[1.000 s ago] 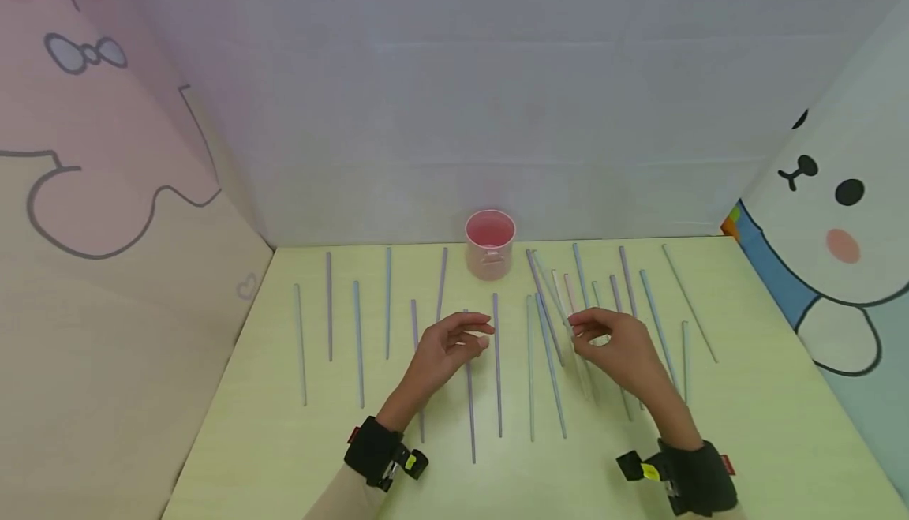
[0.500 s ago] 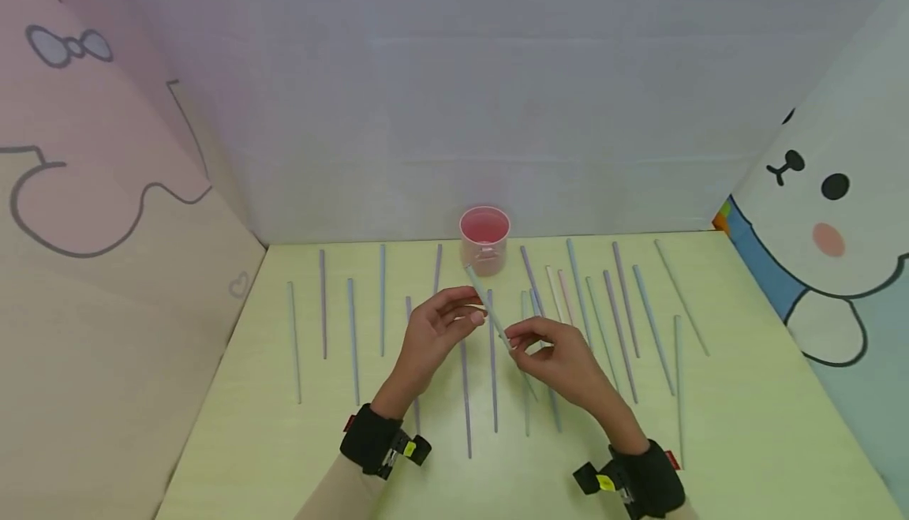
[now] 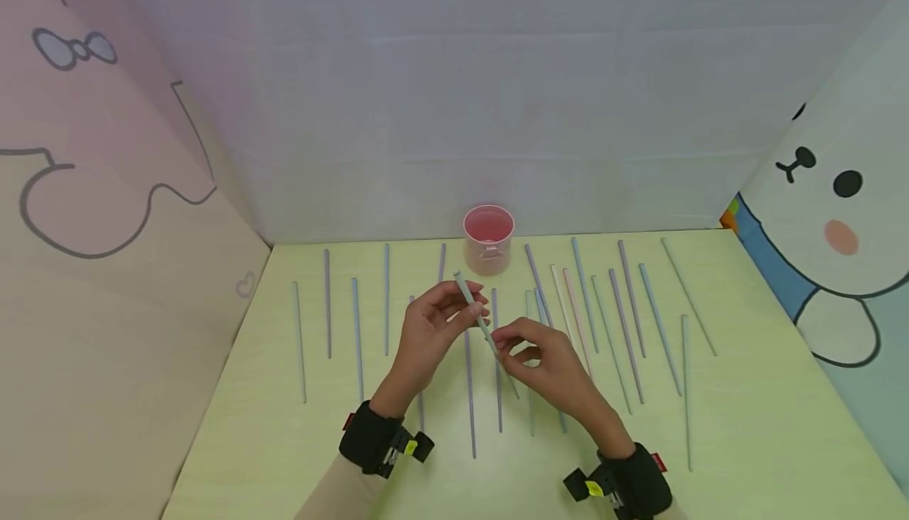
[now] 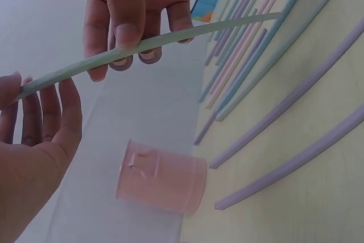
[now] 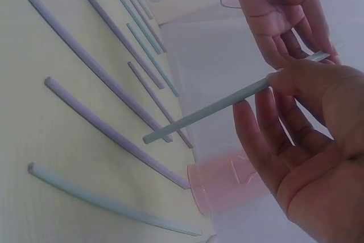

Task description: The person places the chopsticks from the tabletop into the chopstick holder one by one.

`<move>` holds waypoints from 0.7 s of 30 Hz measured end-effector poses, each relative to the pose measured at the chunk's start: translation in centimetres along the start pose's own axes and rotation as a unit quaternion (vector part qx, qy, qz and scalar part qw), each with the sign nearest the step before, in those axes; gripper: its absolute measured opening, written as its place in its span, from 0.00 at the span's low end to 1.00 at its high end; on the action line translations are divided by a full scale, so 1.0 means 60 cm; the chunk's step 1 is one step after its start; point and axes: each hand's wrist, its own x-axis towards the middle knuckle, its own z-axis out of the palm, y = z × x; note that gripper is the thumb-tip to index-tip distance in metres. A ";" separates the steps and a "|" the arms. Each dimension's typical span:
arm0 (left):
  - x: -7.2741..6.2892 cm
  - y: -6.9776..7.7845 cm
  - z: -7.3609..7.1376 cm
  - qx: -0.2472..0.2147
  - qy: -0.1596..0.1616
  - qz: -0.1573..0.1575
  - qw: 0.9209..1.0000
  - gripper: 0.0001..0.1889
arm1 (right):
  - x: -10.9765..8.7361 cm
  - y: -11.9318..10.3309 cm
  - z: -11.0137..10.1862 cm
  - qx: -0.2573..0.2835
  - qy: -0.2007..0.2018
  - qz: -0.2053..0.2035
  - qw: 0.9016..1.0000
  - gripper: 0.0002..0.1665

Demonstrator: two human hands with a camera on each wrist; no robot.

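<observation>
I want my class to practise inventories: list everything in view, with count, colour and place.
held stick: one, pale green, in both hands
sticks: about twenty, partly covered, purple, blue, pale green, one pink, one whitish, spread on the table
cup: one, pink, far edge of the table, near its middle
table: one, pale yellow-green, under everything
back wall: one, greyish, behind the table
cartoon panels: two, mostly pink and white, either side
wrist straps with cameras: two, black, one per wrist
sleeves: two, beige, bottom edge
left hand and right hand: one each, bare, above the table
</observation>
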 end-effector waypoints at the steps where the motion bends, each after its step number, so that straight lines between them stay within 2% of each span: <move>1: 0.000 0.000 0.001 0.000 0.000 0.000 1.000 0.14 | -0.001 0.000 0.001 0.001 0.001 -0.001 1.000 0.12; 7: 0.003 0.003 0.005 0.000 0.004 0.000 1.000 0.13 | -0.004 0.003 0.002 -0.003 0.007 -0.007 1.000 0.12; 12: 0.005 0.005 0.006 0.009 0.004 0.003 1.000 0.13 | -0.012 0.010 -0.008 -0.044 0.017 -0.013 0.999 0.15; 17: 0.010 0.007 0.000 0.016 0.005 0.010 1.000 0.13 | -0.028 0.028 -0.032 -0.094 0.046 -0.017 0.994 0.16; 21: 0.016 0.005 -0.005 0.011 0.018 0.018 1.000 0.13 | -0.051 0.045 -0.068 -0.125 0.077 -0.010 0.989 0.14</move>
